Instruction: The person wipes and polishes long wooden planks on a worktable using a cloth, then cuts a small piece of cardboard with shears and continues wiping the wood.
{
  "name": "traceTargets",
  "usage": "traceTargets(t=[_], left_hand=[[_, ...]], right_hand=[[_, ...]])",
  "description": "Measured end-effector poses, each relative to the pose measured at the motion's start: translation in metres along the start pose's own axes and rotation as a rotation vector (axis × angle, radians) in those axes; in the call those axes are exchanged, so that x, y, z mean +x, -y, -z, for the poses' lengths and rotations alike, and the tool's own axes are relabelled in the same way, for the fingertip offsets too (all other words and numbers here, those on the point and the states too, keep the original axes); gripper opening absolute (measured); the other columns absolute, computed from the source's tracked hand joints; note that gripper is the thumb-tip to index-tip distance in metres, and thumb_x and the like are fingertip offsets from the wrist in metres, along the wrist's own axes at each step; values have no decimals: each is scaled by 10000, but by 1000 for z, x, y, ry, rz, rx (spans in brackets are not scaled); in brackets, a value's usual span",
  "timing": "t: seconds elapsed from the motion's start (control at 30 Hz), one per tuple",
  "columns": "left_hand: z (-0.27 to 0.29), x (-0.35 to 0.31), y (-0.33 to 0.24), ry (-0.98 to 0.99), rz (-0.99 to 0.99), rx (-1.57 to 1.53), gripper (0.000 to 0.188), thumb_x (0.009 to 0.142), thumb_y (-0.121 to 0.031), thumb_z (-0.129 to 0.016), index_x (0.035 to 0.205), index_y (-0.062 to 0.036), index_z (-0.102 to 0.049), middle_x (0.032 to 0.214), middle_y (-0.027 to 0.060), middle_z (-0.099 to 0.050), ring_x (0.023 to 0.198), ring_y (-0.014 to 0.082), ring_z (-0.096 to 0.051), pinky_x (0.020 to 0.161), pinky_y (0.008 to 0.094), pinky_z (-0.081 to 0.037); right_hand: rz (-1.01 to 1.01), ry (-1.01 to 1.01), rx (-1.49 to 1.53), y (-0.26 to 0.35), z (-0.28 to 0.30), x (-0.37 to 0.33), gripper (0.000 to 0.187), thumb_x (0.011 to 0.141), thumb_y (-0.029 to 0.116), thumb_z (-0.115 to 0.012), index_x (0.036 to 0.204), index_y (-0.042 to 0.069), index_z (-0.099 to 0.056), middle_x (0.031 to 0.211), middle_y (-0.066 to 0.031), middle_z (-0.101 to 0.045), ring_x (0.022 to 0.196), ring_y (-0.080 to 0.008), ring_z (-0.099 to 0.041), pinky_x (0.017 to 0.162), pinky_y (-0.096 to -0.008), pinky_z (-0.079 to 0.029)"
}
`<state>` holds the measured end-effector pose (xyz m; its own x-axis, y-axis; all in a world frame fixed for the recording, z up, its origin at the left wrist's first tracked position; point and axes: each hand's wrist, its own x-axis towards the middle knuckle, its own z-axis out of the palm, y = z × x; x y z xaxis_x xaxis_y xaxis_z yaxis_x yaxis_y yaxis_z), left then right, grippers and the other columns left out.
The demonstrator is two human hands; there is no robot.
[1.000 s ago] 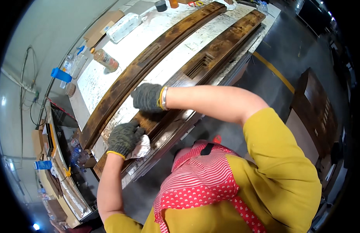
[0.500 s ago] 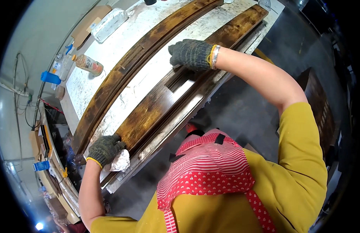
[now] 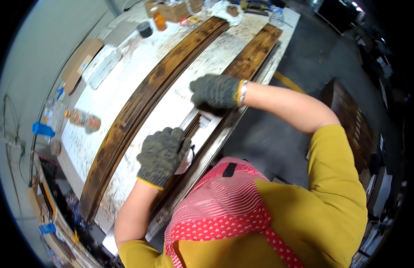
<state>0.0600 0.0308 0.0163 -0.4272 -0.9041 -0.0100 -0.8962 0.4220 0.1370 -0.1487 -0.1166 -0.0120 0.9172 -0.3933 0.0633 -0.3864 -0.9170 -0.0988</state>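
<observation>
A dark-stained wooden board [image 3: 253, 56] with a slotted opening lies along the near edge of the white worktable. My left hand [image 3: 163, 156], in a dark knit glove with a yellow cuff, rests over the board beside the slot. Crumpled white cloth or paper [image 3: 185, 161] pokes out from under its fingers. In a matching glove, my right hand [image 3: 216, 91] is curled over the board past the slot, fingers closed around its far edge. Its fingertips are partly hidden and slightly blurred. A curved, brown-stained wooden piece [image 3: 149, 96] lies behind the board, apart from both hands.
On the white worktable [image 3: 126, 62] stand a lying bottle [image 3: 84, 119], a dark cup [image 3: 145, 29], an orange bottle [image 3: 159, 19] and a white wrapped block [image 3: 102, 64]. Cardboard boxes [image 3: 173, 10] sit at the far end. A dark wooden panel [image 3: 350, 120] leans at right.
My left hand has moved from the board's near end up to the slot, with the white wad. My right hand stays on the board. The whole view has shifted, showing more of the table's far end.
</observation>
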Motion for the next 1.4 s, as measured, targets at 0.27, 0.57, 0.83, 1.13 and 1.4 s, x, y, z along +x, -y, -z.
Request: traceTargets(t=[0.27, 0.57, 0.83, 1.13, 1.4], left_hand=[[-34, 52, 7, 126, 102, 20, 200, 851, -320, -609, 932, -138, -631, 845, 154, -641, 740, 357, -637, 655, 477, -491], [-24, 71, -6, 310, 307, 71, 200, 798, -280, -663, 933, -134, -647, 866, 132, -655, 790, 345, -637, 701, 466, -491], [-14, 92, -21, 506, 542, 92, 194, 790, -304, -649, 897, -147, -688, 900, 123, -670, 848, 310, -652, 760, 437, -499], [-17, 105, -27, 613, 640, 137, 183, 791, -295, -636, 885, -146, -685, 909, 124, -674, 863, 313, -651, 780, 435, -501], [-25, 91, -20, 442, 591, 201, 197, 809, -297, -619, 804, -100, -624, 787, 158, -637, 769, 367, -629, 693, 474, -489]], right_hand=[[100, 71, 134, -44, -3, 0, 112, 759, 159, -630, 835, 117, -700, 937, -173, -606, 867, -351, -625, 752, -440, -504], [150, 56, 116, -182, 11, -60, 73, 767, 152, -608, 797, 126, -669, 923, -146, -593, 857, -340, -617, 724, -426, -497], [41, 91, 50, -341, 33, -131, 84, 775, 74, -609, 831, 77, -672, 943, -161, -596, 861, -340, -621, 746, -411, -504], [-101, 119, -10, -475, 58, -200, 135, 787, 70, -607, 871, 133, -692, 927, -139, -615, 896, -332, -623, 783, -400, -491], [-310, -209, -277, -509, 48, -234, 217, 913, 190, -600, 1057, 44, -672, 1151, -129, -635, 1009, -278, -625, 873, -370, -504]])
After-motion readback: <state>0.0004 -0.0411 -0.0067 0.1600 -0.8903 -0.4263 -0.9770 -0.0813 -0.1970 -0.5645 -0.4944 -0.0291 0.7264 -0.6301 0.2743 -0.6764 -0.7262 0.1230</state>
